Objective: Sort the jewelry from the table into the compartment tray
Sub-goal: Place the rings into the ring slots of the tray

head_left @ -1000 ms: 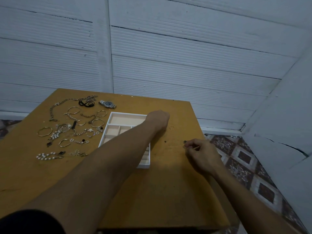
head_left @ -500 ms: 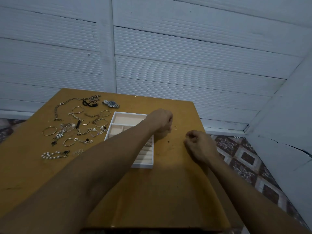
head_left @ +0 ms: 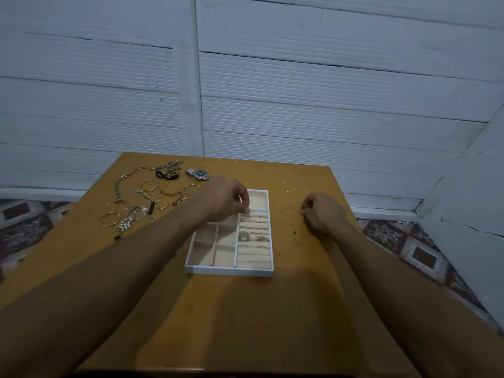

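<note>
Both forearms reach in from the near edge across the ochre desk [head_left: 245, 323]. The white compartment tray [head_left: 229, 270] sits mid-desk between them. Its left half is small beige-lined cells. Its right half is padded ring rolls, with several rings [head_left: 244, 236] seated in the middle and far rows.

The left hand [head_left: 226, 199] is over the tray's far part, fingers curled, tips bunched down at a far ring roll. The grip looks pinched, but I cannot tell whether anything is in it; too small.

The right hand [head_left: 323, 212] rests on the desk right of the tray, apart from it, fingers curled under. What its grip holds is hidden; cannot tell.

Loose jewelry lies left of the tray, beyond the left forearm: a gold bangle [head_left: 110, 219], a pearl cluster [head_left: 126, 224], a long chain [head_left: 128, 177] and a black band [head_left: 167, 174]. Farthest is a steel wristwatch [head_left: 199, 174], just behind the left hand.

A white planked wall [head_left: 327, 105] stands behind the desk, with patterned floor tiles [head_left: 420, 255] to either side.
</note>
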